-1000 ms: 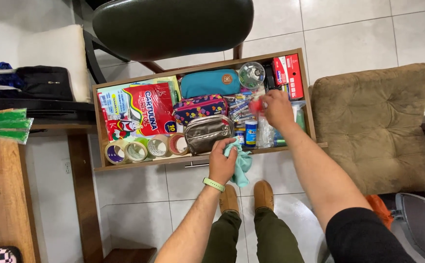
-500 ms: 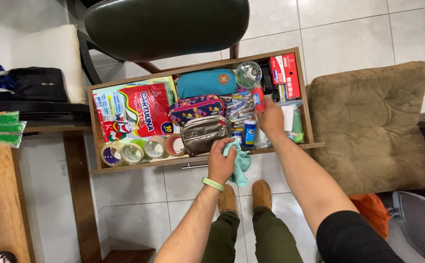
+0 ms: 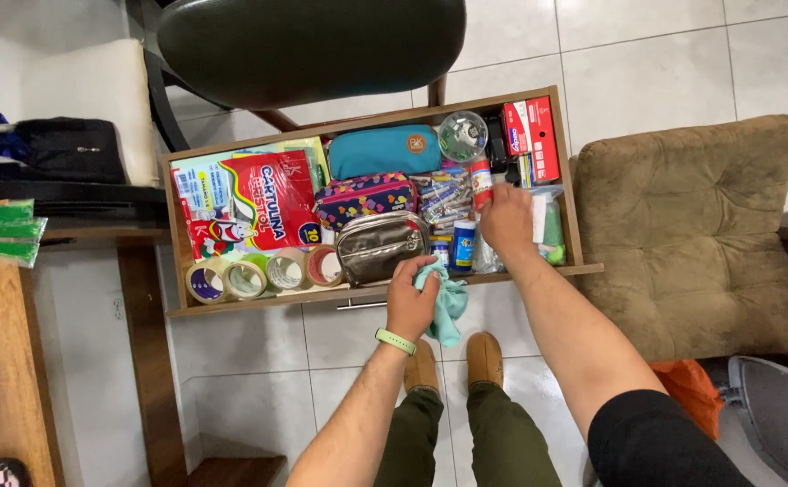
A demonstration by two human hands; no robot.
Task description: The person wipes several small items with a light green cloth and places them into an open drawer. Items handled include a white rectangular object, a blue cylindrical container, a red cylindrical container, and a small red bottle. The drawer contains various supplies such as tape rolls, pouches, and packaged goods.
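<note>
wooden drawer stands open and full; the left hand, fingers clenched on a teal cloth, rests at its front edge, while the right hand fingers touch a red-capped tube lying inside, wiping seemingly unfinished.

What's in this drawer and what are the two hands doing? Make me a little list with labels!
place: open wooden drawer above a tiled floor
left hand: grips a teal cloth at the drawer's front edge
right hand: inside the drawer's right part, fingers by a small red and white tube
front left: four tape rolls in a row
middle: silver pouch, with a colourful patterned pouch and a teal pencil case behind it
back left: red packet of card sheets
back right: red box
beside the drawer: brown cushion
</note>
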